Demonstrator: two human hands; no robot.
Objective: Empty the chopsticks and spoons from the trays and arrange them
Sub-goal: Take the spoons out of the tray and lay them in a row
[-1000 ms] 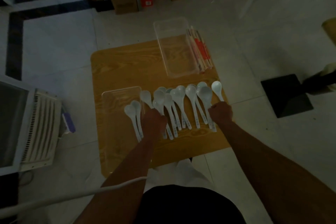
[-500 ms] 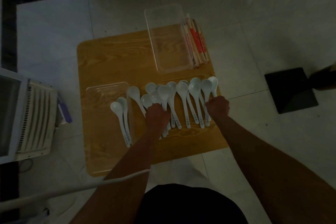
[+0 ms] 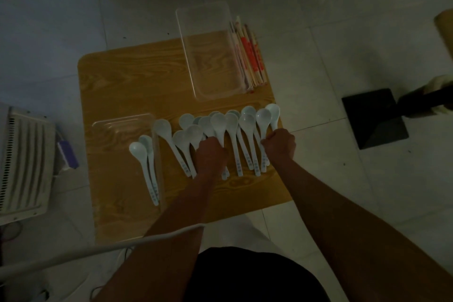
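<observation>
Our left grip curls around handles mid-row of the white spoons; our right grip clenches the rightmost handles.

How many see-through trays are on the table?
2. The far tray sits beside the chopsticks; the left tray lies by two white spoons. None seem hidden.

No legible text; print on spoon handles, chopstick wrappers too blurred.
</observation>
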